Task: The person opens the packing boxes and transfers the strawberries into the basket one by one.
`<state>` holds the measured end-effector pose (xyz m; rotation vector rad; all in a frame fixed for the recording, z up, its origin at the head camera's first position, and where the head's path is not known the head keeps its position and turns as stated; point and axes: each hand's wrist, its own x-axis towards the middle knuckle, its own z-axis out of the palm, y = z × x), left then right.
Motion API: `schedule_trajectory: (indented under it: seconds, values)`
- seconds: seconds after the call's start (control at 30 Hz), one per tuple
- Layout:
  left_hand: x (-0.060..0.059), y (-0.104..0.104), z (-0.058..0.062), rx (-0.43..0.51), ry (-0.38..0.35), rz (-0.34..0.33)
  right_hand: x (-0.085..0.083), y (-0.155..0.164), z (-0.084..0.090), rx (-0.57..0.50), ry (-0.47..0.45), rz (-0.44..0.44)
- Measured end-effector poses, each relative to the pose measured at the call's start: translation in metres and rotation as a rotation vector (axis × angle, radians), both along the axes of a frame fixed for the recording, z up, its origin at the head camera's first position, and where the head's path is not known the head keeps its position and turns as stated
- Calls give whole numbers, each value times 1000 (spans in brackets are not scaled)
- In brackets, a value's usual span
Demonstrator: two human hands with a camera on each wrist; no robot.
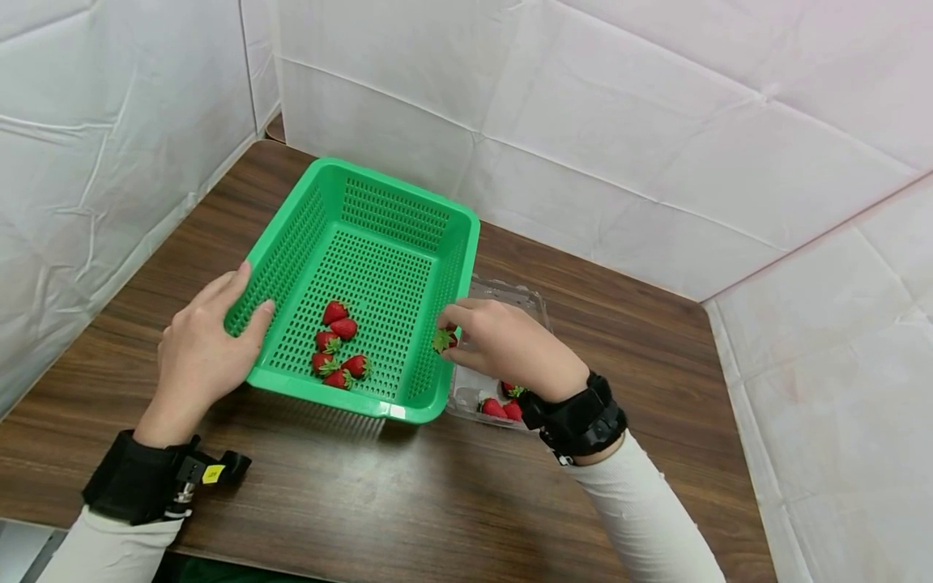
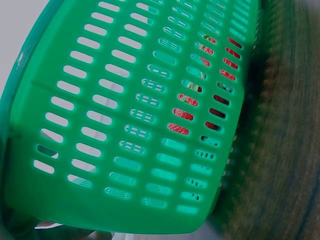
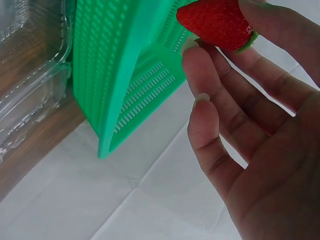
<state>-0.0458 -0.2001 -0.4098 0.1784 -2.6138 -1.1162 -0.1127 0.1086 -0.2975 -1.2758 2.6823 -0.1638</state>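
Note:
A green perforated plastic basket (image 1: 397, 193) stands on the table, with several red strawberries (image 1: 343, 328) on its floor toward the near left. My left hand (image 1: 207, 340) grips the basket's left rim, thumb over the top edge. In the left wrist view the basket's slotted wall (image 2: 115, 100) fills most of the picture, and red fruit shows through the slots. My right hand (image 1: 510, 344) pinches a single strawberry (image 3: 217, 25) between thumb and fingers, at the basket's right rim. In the head view its leafy green cap (image 1: 441, 340) shows between the fingertips.
Right of the basket lies a clear plastic clamshell (image 1: 466, 397), partly covered by my right hand and wrist, with strawberries (image 1: 492, 407) at its near end. White sheeting (image 1: 583, 146) hangs behind the brown wooden table (image 1: 350, 502) and along both sides.

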Motion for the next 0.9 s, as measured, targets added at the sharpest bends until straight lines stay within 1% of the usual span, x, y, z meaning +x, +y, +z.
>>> schedule_trajectory:
  seconds: [0.3, 0.43, 0.6, 0.77, 0.9]
  values:
    - [-1, 0, 0, -3, -7, -1, -2, -12, 2, 44, -1, 8]
    - [-1, -1, -1, -2, -21, 0, -2, -17, 4, 57, -23, -1]
    - [-1, 0, 0, -4, -17, 2, -4, -25, 5, 71, -59, -6]
    - [0, 0, 0, -8, -12, 4, -7, -33, 5, 85, -54, 12]
    - [0, 0, 0, -6, -11, 5, -9, -38, 5, 74, -52, 36]
